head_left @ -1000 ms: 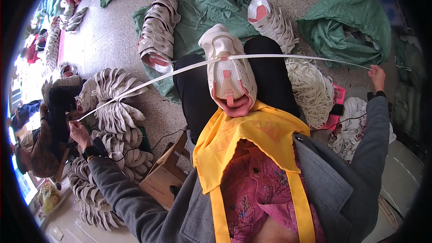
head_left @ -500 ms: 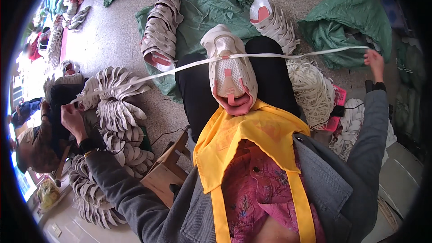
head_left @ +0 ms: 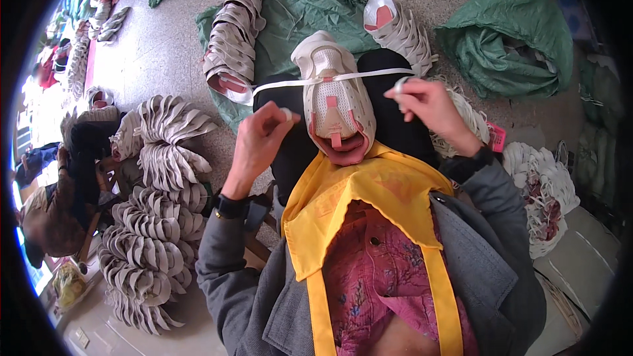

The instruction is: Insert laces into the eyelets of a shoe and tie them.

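A white and pink shoe upper (head_left: 333, 102) rests on my lap between my dark-trousered knees, toe pointing away. A flat white shoelace (head_left: 376, 73) passes through its front part and spreads across both thighs, each end dropping out of sight near a knee. My left hand (head_left: 260, 142) hovers left of the shoe with fingers curled; a white band shows at its fingertips, and whether this is lace I cannot tell. To the right of the shoe is my right hand (head_left: 425, 105), fingers bent but apart, a white band around one finger. Neither hand touches the shoe.
Stacked uppers (head_left: 234, 39) and another stack (head_left: 399, 33) lie on green sheeting (head_left: 300, 16). A green sack (head_left: 508, 39) stands far right. White laces (head_left: 544, 178) pile at the right; nested uppers (head_left: 155, 224) fill the left. Another person (head_left: 56, 211) sits far left.
Both hands have come in from wide apart at the lace ends to either side of the shoe. The lace, earlier stretched taut, now lies slack over my thighs.
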{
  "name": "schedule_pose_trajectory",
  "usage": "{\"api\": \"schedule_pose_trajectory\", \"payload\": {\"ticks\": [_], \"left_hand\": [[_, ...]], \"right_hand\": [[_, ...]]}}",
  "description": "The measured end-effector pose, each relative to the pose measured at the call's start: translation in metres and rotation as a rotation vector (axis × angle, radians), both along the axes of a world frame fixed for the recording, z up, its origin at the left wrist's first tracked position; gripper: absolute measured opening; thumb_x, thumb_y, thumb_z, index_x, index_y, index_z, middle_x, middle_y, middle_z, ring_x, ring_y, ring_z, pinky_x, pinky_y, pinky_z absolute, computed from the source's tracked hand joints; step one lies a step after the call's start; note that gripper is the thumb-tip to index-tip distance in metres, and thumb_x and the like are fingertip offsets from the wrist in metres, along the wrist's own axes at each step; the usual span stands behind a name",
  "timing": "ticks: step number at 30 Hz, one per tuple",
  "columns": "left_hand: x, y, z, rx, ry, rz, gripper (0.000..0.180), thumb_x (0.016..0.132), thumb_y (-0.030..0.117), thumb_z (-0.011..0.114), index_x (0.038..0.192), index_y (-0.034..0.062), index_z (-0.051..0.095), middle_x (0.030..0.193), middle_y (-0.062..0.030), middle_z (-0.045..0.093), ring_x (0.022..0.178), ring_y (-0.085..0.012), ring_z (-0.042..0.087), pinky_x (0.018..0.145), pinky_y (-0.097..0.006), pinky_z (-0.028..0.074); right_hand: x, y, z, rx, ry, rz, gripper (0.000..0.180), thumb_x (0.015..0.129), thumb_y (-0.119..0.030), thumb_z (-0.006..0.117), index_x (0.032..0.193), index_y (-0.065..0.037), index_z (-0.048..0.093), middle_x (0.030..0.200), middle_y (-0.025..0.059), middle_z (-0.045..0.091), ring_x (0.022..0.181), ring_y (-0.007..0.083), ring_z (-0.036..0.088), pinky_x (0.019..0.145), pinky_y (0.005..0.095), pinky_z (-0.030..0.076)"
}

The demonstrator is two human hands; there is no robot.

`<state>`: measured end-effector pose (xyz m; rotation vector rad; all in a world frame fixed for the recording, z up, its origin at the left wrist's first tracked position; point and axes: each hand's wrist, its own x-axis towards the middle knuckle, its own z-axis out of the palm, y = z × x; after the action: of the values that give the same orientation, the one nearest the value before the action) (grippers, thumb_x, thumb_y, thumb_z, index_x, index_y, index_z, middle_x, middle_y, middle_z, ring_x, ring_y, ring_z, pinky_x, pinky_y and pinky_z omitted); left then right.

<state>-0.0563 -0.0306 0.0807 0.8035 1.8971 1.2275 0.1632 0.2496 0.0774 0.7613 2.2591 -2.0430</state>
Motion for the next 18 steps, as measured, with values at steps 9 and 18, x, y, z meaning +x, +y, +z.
{"api": "schedule_pose_trajectory", "payload": {"ticks": [9, 18], "left_hand": [[0.001, 0.046, -0.013, 0.052, 0.389, 0.081, 0.011, 0.09, 0.003, 0.069, 0.091, -0.002, 0.059, 0.079, -0.0148, 0.067, 0.066, -0.0216, 0.067, 0.062, -0.033, 0.05], [-0.008, 0.056, -0.048, 0.263, 0.012, 0.158, 0.011, 0.092, 0.001, 0.067, 0.092, -0.0033, 0.058, 0.093, -0.0094, 0.074, 0.078, -0.0108, 0.067, 0.072, -0.027, 0.053]], "right_hand": [[-0.071, -0.014, -0.016, 0.741, 0.315, 0.054, 0.013, 0.087, -0.003, 0.063, 0.095, -0.001, 0.072, 0.085, 0.0171, 0.065, 0.073, 0.0376, 0.064, 0.065, 0.0423, 0.05], [-0.075, -0.025, -0.024, 0.109, 0.258, -0.094, 0.014, 0.097, 0.003, 0.063, 0.108, 0.004, 0.072, 0.102, 0.0051, 0.072, 0.087, 0.0122, 0.071, 0.077, 0.0232, 0.06]]}}
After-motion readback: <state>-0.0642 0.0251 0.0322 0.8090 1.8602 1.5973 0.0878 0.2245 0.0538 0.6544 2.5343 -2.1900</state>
